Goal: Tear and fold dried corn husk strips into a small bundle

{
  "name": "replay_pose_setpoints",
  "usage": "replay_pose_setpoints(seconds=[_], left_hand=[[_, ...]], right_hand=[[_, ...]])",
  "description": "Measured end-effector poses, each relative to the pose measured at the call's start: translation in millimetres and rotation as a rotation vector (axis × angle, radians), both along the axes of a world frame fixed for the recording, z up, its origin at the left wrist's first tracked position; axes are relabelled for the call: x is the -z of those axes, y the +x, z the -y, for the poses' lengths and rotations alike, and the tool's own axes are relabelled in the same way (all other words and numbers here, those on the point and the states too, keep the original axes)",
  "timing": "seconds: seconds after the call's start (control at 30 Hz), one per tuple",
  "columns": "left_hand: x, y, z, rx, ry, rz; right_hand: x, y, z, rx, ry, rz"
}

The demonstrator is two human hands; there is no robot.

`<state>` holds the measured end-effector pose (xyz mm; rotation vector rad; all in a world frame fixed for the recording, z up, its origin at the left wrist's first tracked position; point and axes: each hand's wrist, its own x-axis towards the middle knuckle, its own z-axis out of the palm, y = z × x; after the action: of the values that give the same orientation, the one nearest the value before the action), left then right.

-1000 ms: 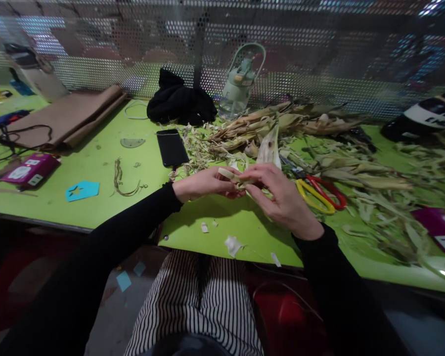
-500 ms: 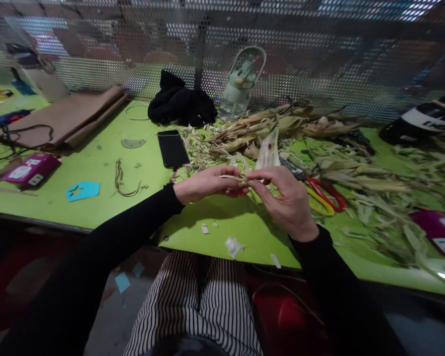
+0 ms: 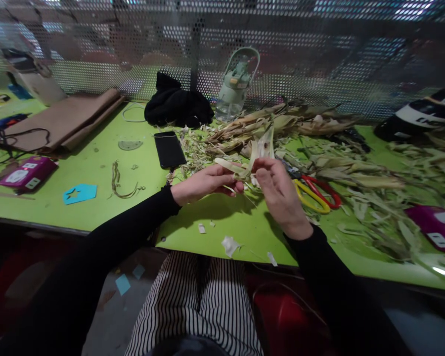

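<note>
My left hand (image 3: 211, 184) is closed in a pinch on a pale corn husk strip (image 3: 226, 165), above the table's front part. Folded husk ends stick out past the fingertips, and a thin strand hangs below them. My right hand (image 3: 282, 198) has its fingers curled at the right end of the same strip, thumb raised; its fingertips are partly hidden. Just behind the hands stands a broad husk piece (image 3: 266, 143) with a dark spot. Right of my right hand lie scissors (image 3: 321, 195) with red and yellow handles.
Dried husks (image 3: 292, 121) and shreds cover the middle and right of the green table (image 3: 133, 217). A phone (image 3: 169, 149), black cloth (image 3: 178, 106) and green bottle (image 3: 233, 86) lie behind. Leftward are a blue tag (image 3: 79, 193), twisted cord (image 3: 115, 180), protractor (image 3: 130, 144) and purple box (image 3: 27, 173).
The husk strip between my hands has been folded and its ends now spread upward. My right thumb has lifted from its pinch at the strip. The view has shifted slightly.
</note>
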<state>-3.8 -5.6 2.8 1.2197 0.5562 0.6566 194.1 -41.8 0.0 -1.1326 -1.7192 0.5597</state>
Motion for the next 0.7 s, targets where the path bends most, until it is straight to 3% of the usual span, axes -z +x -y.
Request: replay_pose_setpoints(seconds=[0.13,0.23,0.4,0.57,0.7], left_hand=[[-2.1,-0.5,3.6,0.080,0.069,-0.045],[-6.5,0.2,10.5,0.138,0.120,-0.065],[-9.0,1.4,13.9,0.064,0.111,-0.078],[-5.2,3.1,8.5,0.007,0.172,-0.089],[-6.8,4.9,10.8,-0.046,0.236,-0.158]], right_hand=[[-0.7,-2.9,0.6,-0.031,-0.164,0.109],[1.2,-5.0,-1.2,0.019,-0.139,0.044],[-1.4,-6.4,-0.1,0.057,-0.053,-0.077],[-8.1,-8.3,5.5,-0.089,-0.235,-0.078],[-12.3,-7.0,5.7,-0.075,-0.315,-0.020]])
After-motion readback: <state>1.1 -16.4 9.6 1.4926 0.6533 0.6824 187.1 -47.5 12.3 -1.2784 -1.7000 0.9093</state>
